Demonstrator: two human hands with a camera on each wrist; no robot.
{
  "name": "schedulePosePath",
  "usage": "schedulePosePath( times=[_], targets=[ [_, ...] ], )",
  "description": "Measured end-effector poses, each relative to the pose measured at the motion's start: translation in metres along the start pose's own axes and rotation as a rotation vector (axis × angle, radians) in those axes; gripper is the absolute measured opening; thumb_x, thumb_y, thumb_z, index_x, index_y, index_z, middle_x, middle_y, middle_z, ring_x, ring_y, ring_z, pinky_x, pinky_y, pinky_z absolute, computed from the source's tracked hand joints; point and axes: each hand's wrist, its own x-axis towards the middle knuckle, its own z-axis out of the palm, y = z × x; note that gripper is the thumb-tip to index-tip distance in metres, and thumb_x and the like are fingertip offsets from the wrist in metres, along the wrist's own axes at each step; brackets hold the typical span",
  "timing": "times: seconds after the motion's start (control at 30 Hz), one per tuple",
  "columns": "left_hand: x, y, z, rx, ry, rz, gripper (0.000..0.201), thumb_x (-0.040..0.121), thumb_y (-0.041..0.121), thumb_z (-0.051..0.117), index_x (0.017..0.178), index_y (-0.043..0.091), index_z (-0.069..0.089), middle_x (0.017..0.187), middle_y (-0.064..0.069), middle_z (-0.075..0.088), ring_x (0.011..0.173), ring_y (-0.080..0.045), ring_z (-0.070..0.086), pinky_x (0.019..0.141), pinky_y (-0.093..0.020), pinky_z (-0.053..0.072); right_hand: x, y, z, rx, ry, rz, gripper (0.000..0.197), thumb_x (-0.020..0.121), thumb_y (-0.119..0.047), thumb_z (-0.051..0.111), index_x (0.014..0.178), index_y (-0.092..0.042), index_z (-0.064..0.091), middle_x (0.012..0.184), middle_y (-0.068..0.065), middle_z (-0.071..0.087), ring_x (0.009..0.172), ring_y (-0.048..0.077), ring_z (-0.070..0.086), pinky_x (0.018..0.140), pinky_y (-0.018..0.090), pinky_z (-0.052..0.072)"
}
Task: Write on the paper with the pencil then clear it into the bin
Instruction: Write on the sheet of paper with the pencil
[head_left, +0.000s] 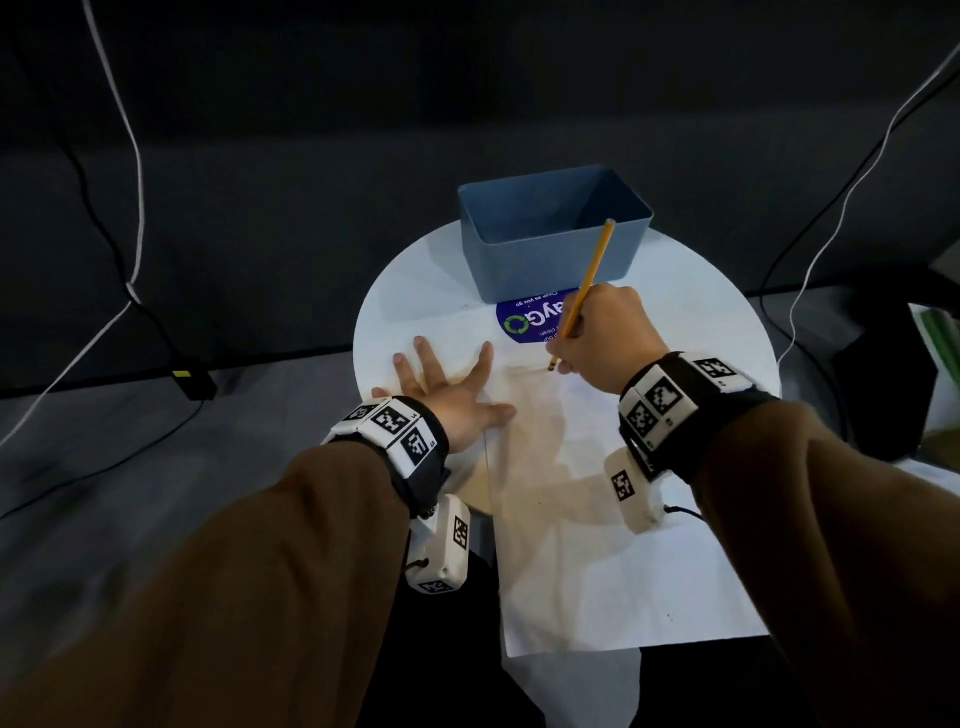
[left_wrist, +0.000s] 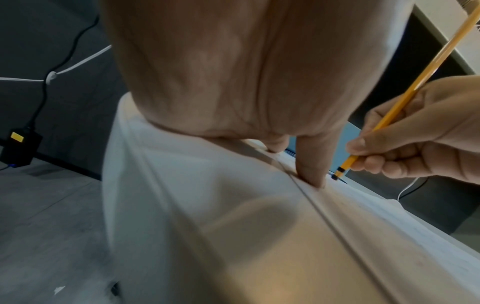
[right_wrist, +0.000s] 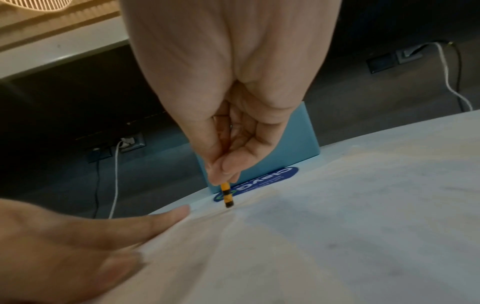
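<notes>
A person's right hand (head_left: 605, 332) pinches a yellow pencil (head_left: 584, 291), its lower end on the paper's (head_left: 597, 519) far edge. The left hand (head_left: 447, 387) presses flat, fingers spread wide, on the paper's left edge. The blue bin (head_left: 550, 234) stands just beyond, on the round table (head_left: 717, 291).

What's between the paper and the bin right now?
Nothing stands between them: the bin sits open just beyond the paper. But the left hand rests partly on its edge and the right hand has the pencil on it.

The pencil (head_left: 587, 291) tip is too small to tell whether it touches the paper (head_left: 597, 545).
</notes>
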Motion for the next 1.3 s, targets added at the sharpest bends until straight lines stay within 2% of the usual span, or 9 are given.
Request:
schedulePosePath(
  times=[0.2, 0.3, 0.4, 0.6, 0.77, 0.93, 1.1, 1.23, 1.3],
  targets=[
    [0.001, 0.002, 0.001, 0.014, -0.003, -0.008, 0.08, 0.092, 0.073, 0.04, 0.15, 0.056, -0.014, 0.155, -0.014, -0.041, 0.143, -0.043, -0.033, 0.111, -0.073, -0.008, -0.004, -0.009, 0.01, -0.001, -0.038, -0.04, 0.017, 0.085, -0.018, 0.077, 0.076, -0.009, 0.064, 0.078, 0.008, 0.071, 0.077, 0.021, 0.069, 0.072, 0.032, 0.058],
    [0.002, -0.001, 0.001, 0.009, 0.004, 0.002, 0.082, 0.091, 0.074, 0.041, 0.149, 0.056, -0.014, 0.154, -0.015, -0.042, 0.143, -0.044, -0.033, 0.111, -0.073, -0.008, 0.0, 0.005, -0.001, -0.047, 0.003, 0.045, 0.015, 0.088, -0.017, 0.074, 0.081, -0.009, 0.063, 0.083, 0.007, 0.067, 0.078, 0.02, 0.067, 0.059, 0.024, 0.05],
    [0.003, -0.001, 0.001, 0.004, 0.001, -0.005, 0.081, 0.091, 0.074, 0.041, 0.149, 0.057, -0.014, 0.155, -0.015, -0.041, 0.143, -0.043, -0.033, 0.11, -0.074, -0.008, -0.001, 0.0, -0.004, -0.038, 0.015, 0.017, 0.016, 0.087, -0.016, 0.074, 0.078, -0.01, 0.063, 0.077, 0.004, 0.067, 0.077, 0.019, 0.066, 0.053, 0.019, 0.042],
    [0.005, 0.002, 0.001, 0.024, -0.006, -0.032, 0.079, 0.091, 0.075, 0.038, 0.148, 0.058, -0.014, 0.157, -0.015, -0.037, 0.144, -0.044, -0.03, 0.11, -0.074, -0.005, 0.0, -0.015, 0.016, 0.022, -0.036, -0.052, 0.02, 0.084, -0.022, 0.077, 0.077, -0.01, 0.063, 0.079, 0.007, 0.071, 0.085, 0.023, 0.067, 0.075, 0.034, 0.057],
    [0.002, 0.0, 0.001, 0.018, 0.006, -0.013, 0.081, 0.091, 0.074, 0.04, 0.149, 0.057, -0.014, 0.155, -0.015, -0.04, 0.143, -0.043, -0.032, 0.11, -0.073, -0.008, 0.002, 0.001, -0.002, -0.047, 0.005, 0.025, 0.015, 0.087, -0.019, 0.076, 0.081, -0.009, 0.066, 0.087, 0.009, 0.069, 0.081, 0.022, 0.066, 0.062, 0.026, 0.052],
    [0.005, 0.0, 0.002, 0.026, -0.002, -0.027, 0.079, 0.09, 0.076, 0.038, 0.149, 0.059, -0.011, 0.16, -0.018, -0.03, 0.146, -0.044, -0.026, 0.11, -0.074, -0.006, -0.005, -0.017, 0.014, -0.014, -0.041, -0.08, 0.018, 0.086, -0.02, 0.075, 0.076, -0.01, 0.064, 0.079, 0.008, 0.07, 0.085, 0.024, 0.064, 0.072, 0.033, 0.055],
    [0.003, 0.0, 0.0, 0.017, -0.008, -0.025, 0.081, 0.091, 0.074, 0.039, 0.149, 0.058, -0.015, 0.155, -0.017, -0.039, 0.143, -0.044, -0.031, 0.109, -0.075, -0.008, -0.003, -0.007, 0.006, -0.03, 0.007, -0.012, 0.015, 0.087, -0.019, 0.075, 0.089, -0.008, 0.064, 0.093, 0.01, 0.068, 0.091, 0.024, 0.064, 0.071, 0.029, 0.05],
    [0.002, 0.002, 0.0, 0.042, -0.015, -0.032, 0.079, 0.091, 0.076, 0.036, 0.15, 0.056, -0.011, 0.16, -0.02, -0.028, 0.146, -0.045, -0.025, 0.11, -0.074, -0.004, -0.009, -0.02, 0.012, 0.027, -0.045, -0.099, 0.017, 0.087, -0.021, 0.075, 0.078, -0.01, 0.066, 0.078, 0.007, 0.071, 0.085, 0.021, 0.066, 0.074, 0.033, 0.057],
    [0.002, 0.002, 0.0, 0.039, -0.012, -0.029, 0.079, 0.091, 0.076, 0.036, 0.15, 0.056, -0.012, 0.16, -0.019, -0.029, 0.146, -0.045, -0.026, 0.111, -0.073, -0.005, -0.009, -0.018, 0.013, 0.016, -0.069, -0.099, 0.019, 0.087, -0.02, 0.075, 0.074, -0.011, 0.064, 0.077, 0.007, 0.07, 0.084, 0.021, 0.064, 0.07, 0.027, 0.053]
  ],
)
